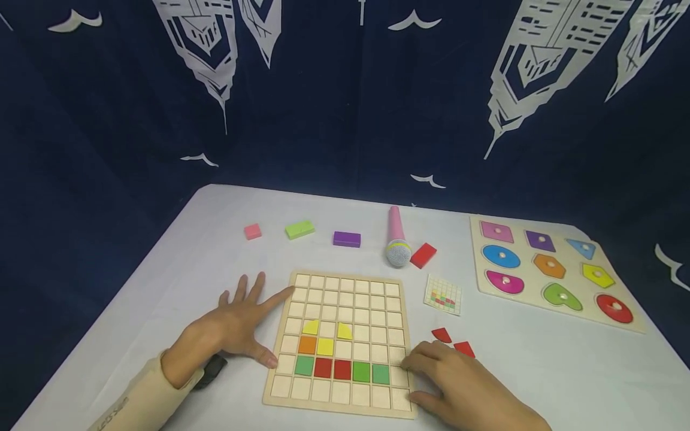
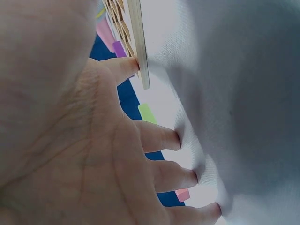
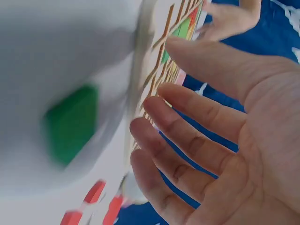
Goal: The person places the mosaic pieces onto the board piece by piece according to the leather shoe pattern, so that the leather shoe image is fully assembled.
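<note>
A square wooden grid board (image 1: 336, 408) lies on the white table with several coloured tiles in its lower half. Yellow corner-rounded tiles, an orange tile (image 1: 307, 345) and a yellow tile (image 1: 325, 346) sit above a row of green and red tiles (image 1: 342, 369). My left hand (image 1: 232, 326) is spread, its thumb and index finger touching the board's left edge. Beside the right edge, my right hand (image 1: 455, 383) has loosely bent fingers at the rim and holds nothing visible. A blurred green piece (image 3: 72, 124) shows in the right wrist view; the head view hides it.
Small red pieces (image 1: 441, 335) and a pattern card (image 1: 443, 294) lie right of the board. Behind it are a pink microphone (image 1: 396, 230) and pink, lime (image 1: 299, 230), purple (image 1: 347, 239) and red blocks (image 1: 423, 255). A knobbed shape puzzle (image 1: 525, 311) lies far right.
</note>
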`<state>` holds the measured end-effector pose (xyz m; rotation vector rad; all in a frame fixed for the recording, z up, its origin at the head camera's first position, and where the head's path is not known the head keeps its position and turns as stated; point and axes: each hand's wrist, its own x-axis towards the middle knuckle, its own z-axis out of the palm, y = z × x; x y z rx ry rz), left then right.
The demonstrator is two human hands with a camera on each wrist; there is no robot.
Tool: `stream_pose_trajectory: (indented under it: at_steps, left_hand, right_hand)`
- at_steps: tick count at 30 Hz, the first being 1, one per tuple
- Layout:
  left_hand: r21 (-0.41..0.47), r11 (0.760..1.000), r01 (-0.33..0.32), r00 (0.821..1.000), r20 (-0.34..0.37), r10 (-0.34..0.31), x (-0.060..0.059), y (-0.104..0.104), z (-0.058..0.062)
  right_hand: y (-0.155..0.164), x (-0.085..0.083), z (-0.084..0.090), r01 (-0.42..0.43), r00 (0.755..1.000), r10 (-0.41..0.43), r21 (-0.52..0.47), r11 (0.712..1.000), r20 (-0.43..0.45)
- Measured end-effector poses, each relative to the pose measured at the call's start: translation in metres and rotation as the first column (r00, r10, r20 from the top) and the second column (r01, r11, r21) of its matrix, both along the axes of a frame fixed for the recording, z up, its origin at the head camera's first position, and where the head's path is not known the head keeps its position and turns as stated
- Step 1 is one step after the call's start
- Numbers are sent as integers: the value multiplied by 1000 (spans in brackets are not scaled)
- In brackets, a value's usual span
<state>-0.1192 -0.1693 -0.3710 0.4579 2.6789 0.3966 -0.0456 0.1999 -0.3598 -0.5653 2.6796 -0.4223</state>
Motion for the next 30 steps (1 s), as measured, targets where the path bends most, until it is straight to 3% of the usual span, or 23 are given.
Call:
stream_pose_trajectory:
  at_steps: [4,7,14,21,24,26,28,30]
  left_hand:
    - [3,1000,0,1000,12,0,0,0,1]
    - [6,1000,0,1000,17,0,0,0,1]
    - [14,1000,0,1000,17,0,0,0,1]
    - [11,1000,-1,1000,27,1,-1,0,2]
    - [5,1000,-1,1000,26,1,-1,0,2]
    - [5,1000,-1,1000,23,1,-1,0,1]
    - [4,1000,-1,1000,24,1,-1,0,1]
    - [5,1000,1,1000,25,-1,-1,0,1]
  right_hand:
    - [20,4,-7,176,982,-181,78,981,62]
    - [31,6,-12,256,961,-267,123,959,75]
    - [41,8,-21,276,955,-288,145,950,71]
    - [34,3,-14,262,961,-268,100,960,60]
    - [24,-2,-7,175,984,-173,33,984,-37]
    - [14,-7,-3,70,989,-73,-29,997,-130]
    - [2,-12,0,-56,971,33,-89,994,-235]
    - [-13,-18,2,-141,955,99,-133,981,-281]
